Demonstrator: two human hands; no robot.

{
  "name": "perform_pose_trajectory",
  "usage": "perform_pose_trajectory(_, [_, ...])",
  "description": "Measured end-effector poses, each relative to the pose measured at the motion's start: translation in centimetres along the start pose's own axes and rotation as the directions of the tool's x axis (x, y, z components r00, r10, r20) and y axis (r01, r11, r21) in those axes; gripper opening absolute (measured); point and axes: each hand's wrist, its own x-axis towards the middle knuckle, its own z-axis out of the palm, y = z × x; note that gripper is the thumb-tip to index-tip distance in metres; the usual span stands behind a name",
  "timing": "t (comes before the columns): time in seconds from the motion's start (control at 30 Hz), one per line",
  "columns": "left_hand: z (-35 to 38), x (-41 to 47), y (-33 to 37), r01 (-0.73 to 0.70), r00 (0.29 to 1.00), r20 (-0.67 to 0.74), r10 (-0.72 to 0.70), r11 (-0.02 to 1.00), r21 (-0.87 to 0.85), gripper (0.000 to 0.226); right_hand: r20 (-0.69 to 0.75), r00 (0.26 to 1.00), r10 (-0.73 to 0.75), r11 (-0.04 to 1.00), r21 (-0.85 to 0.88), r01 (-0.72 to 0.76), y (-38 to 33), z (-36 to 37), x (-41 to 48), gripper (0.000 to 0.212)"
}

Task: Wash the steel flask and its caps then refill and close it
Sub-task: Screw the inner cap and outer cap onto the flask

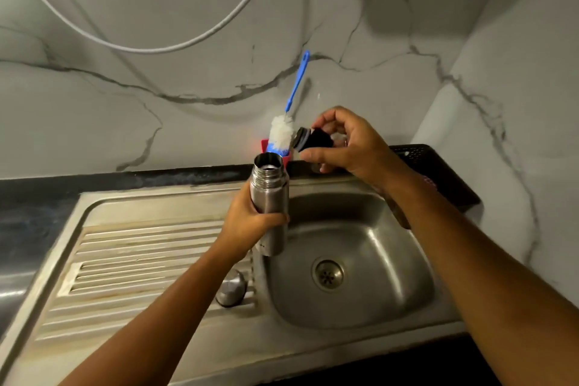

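L hand (247,222) grips steel flask (272,197) round mid-body. Flask near upright, slight tilt, mouth uncapped, held over left edge of sink (391,260). R hand (351,147) pinches black inner cap (310,138) btw thumb + fingers, at 1 o'clock of flask mouth, apart from it, grey end facing flask. Steel outer cap (231,290) lies on drainboard (141,260), 7 o'clock of flask, just beside basin. Bottle brush (282,133) w/ blue handle stands in red holder (264,143) at 12 o'clock. Black crate (438,172) at 3 o'clock of R hand.

A steel cap (232,290) lies on the ribbed drainboard (141,260) beside the basin (376,229)
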Motion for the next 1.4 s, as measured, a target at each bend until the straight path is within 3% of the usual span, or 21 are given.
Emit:
perform_pose_trajectory(0.17, [3.0, -0.1, -0.5, 0.005, 0.997, 0.072, -0.006, 1.0, 0.014, 0.067, 0.092, 0.993, -0.073, 0.974, -0.206, 0.091, -2.6, -1.9, -0.7, 0.049])
perform_pose_trajectory(0.4, [3.6, -0.3, -0.5, -0.021, 0.994, 0.11, 0.018, 0.999, 0.028, 0.078, 0.26, 0.958, -0.119, 0.812, -0.53, 0.244, -1.5, -0.4, -1.0, 0.051])
perform_pose_trajectory(0.7, [3.0, -0.1, 0.0, -0.026, 0.988, 0.155, 0.022, 0.999, 0.022, 0.076, 0.421, 0.907, 0.029, 0.831, -0.515, 0.212, -1.6, 0.9, -0.3, 0.058])
perform_pose_trajectory(0.87, [3.2, 0.1, -0.4, -0.002, 0.987, 0.163, -0.003, 0.999, 0.034, 0.078, 0.39, 0.916, 0.093, 0.799, -0.578, 0.165, -1.9, 1.0, -0.2, 0.052])
perform_pose_trajectory(0.93, [3.4, 0.2, -0.5, 0.001, 0.987, 0.16, -0.009, 0.999, 0.049, 0.078, 0.334, 0.937, 0.106, 0.753, -0.642, 0.144, -1.9, 1.2, -0.2, 0.049])
perform_pose_trajectory(1.07, [3.9, 0.1, -0.5, 0.011, 0.987, 0.16, -0.02, 0.998, 0.057, 0.077, 0.218, 0.974, 0.058, 0.499, -0.851, 0.161, -2.1, 2.0, -0.5, 0.055])
perform_pose_trajectory(1.17, [4.0, 0.2, -0.2, 0.013, 0.983, 0.182, -0.021, 0.999, 0.042, 0.074, 0.152, 0.988, 0.038, 0.402, -0.907, 0.124, -1.8, 2.4, -0.7, 0.058])
perform_pose_trajectory(1.23, [3.9, 0.2, 0.0, 0.015, 0.982, 0.186, -0.019, 1.0, 0.023, 0.072, 0.211, 0.976, 0.056, 0.488, -0.859, 0.158, -1.4, 2.0, -0.6, 0.064])
perform_pose_trajectory(1.33, [3.5, 0.3, 0.3, 0.026, 0.983, 0.183, -0.023, 1.0, -0.012, 0.072, 0.384, 0.914, 0.129, 0.803, -0.582, 0.131, -1.3, 0.8, -0.4, 0.071])
perform_pose_trajectory(1.4, [3.3, 0.5, 0.3, 0.029, 0.982, 0.187, -0.025, 0.999, -0.017, 0.073, 0.411, 0.904, 0.116, 0.855, -0.504, 0.12, -1.1, 0.3, -0.3, 0.065])
